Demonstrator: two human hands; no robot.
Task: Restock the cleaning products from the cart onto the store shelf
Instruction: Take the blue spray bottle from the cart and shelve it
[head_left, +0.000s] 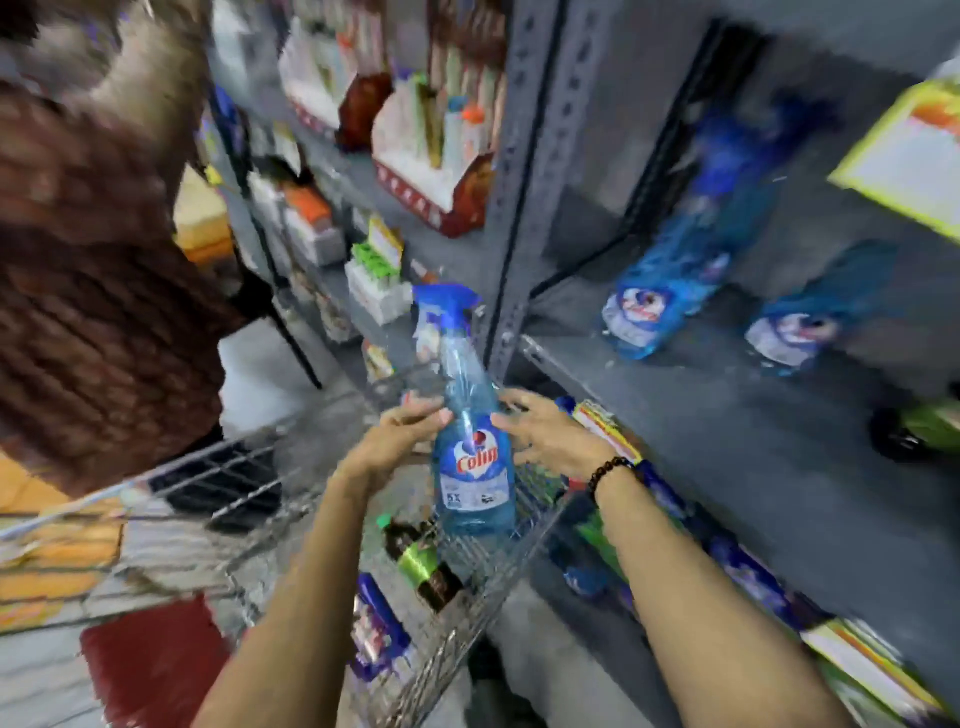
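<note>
A blue Colin spray bottle (472, 467) with a blue trigger head stands upright above the wire cart (467, 613), held between both hands. My left hand (400, 431) grips its left side at the shoulder. My right hand (540, 436), with a dark bead bracelet at the wrist, grips its right side. Two more blue spray bottles (670, 291) (810, 322) stand on the grey shelf (727, 415) to the right. In the cart lie a dark bottle with a green label (421, 561) and a purple packet (376, 629).
A grey slotted upright (535, 171) divides the shelving. Boxed goods (431, 156) fill the left shelves. A person in a brown knit top (88, 291) stands close on the left. Packets (727, 561) line the lower shelf edge. A yellow-edged box (909, 156) sits at upper right.
</note>
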